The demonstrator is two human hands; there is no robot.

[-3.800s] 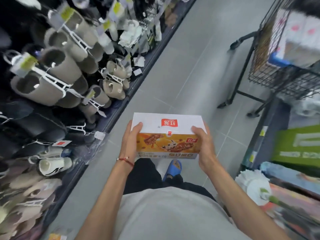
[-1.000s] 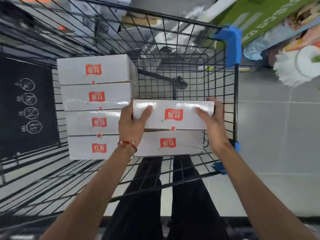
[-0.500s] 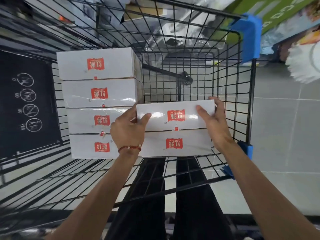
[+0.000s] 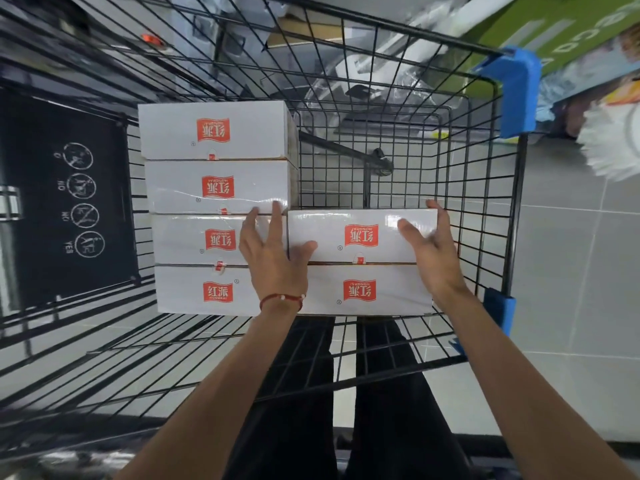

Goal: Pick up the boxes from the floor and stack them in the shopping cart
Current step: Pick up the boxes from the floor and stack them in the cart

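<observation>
Cart (image 4: 485, 188) holds six white boxes.
Four at left, two at centre; both hands (image 4: 273, 258) (image 4: 433, 251) open, flanking the top box (image 4: 360, 235).

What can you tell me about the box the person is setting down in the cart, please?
The box is white, glossy cardboard with a red logo. It lies flat on another white box on the right side of the shopping cart, beside a stack of four. The left hand touches its left end; the right hand rests on its right end, fingers spread.
</observation>
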